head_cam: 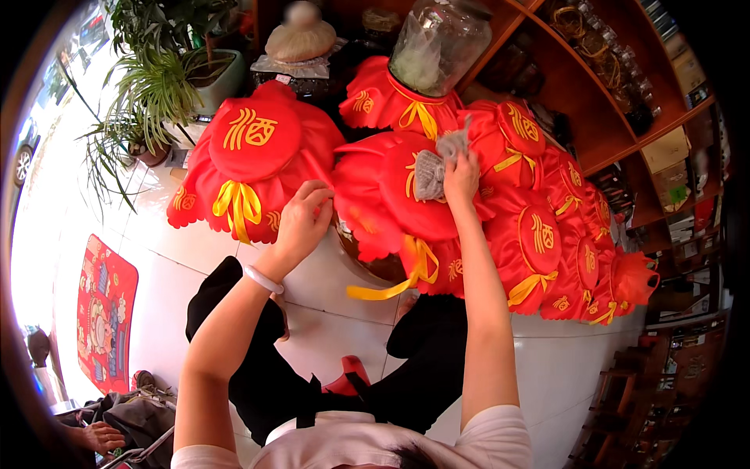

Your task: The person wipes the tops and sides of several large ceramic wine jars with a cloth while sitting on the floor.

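Observation:
In my right hand [463, 179] is a bunched grey cloth [432, 174], held against the padded red satin cover [404, 167] of the middle jar. Yellow writing on that cover is partly hidden by the cloth. A yellow ribbon [419, 267] hangs at its front, with one end loose and sticking out. The brown wall of the jar [375, 264] shows below the lifted hem. My left hand [307, 220] has bent fingers between this cover and the red cover [255, 140] of the left jar; whether it pinches fabric is unclear. A pale bangle [263, 279] circles my left wrist.
More red-covered jars [539, 240] crowd the right. A glass jar [439, 50] stands on a cover behind. Potted plants [214, 82] are at upper left, wooden shelving [603, 111] at upper right. A red mat [108, 316] lies left; another person's hand [102, 437] shows lower left.

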`<action>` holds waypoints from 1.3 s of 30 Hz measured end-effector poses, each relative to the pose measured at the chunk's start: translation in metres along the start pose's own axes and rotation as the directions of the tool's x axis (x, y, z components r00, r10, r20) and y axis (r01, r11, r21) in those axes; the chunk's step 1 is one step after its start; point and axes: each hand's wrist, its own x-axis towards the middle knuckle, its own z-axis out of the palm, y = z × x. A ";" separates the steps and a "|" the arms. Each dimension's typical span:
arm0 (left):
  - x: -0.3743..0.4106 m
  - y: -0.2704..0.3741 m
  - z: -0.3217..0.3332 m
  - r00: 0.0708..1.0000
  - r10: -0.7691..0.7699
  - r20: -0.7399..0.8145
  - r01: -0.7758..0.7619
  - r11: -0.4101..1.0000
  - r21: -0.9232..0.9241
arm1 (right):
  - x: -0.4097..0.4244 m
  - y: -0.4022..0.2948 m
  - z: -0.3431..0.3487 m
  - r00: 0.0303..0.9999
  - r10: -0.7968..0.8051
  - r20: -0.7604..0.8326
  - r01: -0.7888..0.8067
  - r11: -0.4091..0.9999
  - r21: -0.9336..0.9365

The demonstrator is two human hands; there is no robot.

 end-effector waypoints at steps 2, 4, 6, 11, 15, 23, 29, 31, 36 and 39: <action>0.000 0.003 0.008 0.995 -0.034 0.098 0.031 0.999 0.034 | -0.014 0.027 0.007 0.976 0.108 0.190 -0.085 0.989 -0.123; -0.001 0.000 0.013 0.992 -0.032 0.125 0.017 0.993 0.119 | -0.029 0.008 0.005 0.957 0.003 0.289 0.004 1.000 -0.024; -0.001 -0.006 0.022 0.989 -0.015 0.148 -0.010 0.987 0.163 | -0.055 -0.016 0.003 0.918 -0.335 0.213 0.301 0.937 0.177; 0.003 -0.022 0.037 0.964 -0.132 0.232 0.070 0.963 0.260 | -0.166 -0.068 -0.016 0.580 -0.689 0.435 0.380 0.701 0.604; -0.004 -0.035 0.038 0.919 -0.209 0.333 0.049 0.901 0.431 | -0.138 -0.071 -0.046 0.654 -0.598 0.463 0.151 0.704 0.694; -0.005 -0.044 0.063 0.870 -0.279 0.408 0.053 0.873 0.485 | -0.094 0.029 -0.062 0.970 -0.142 0.196 0.112 0.981 0.156; -0.016 -0.076 0.070 0.865 -0.389 0.316 0.208 0.852 0.480 | -0.104 0.070 -0.069 0.973 0.210 0.094 -0.209 0.978 -0.023; -0.019 -0.081 0.071 0.796 -0.513 0.323 0.363 0.830 0.425 | -0.119 0.087 -0.075 0.817 0.422 0.392 -0.343 0.903 -0.257; -0.025 -0.044 0.074 0.434 -0.709 0.556 0.799 0.588 0.126 | -0.145 0.110 -0.109 0.599 0.342 0.724 -0.296 0.935 -0.196; -0.026 -0.049 0.074 0.365 -0.708 0.605 0.856 0.511 0.081 | -0.181 0.095 -0.103 0.414 0.169 0.894 -0.273 0.960 -0.055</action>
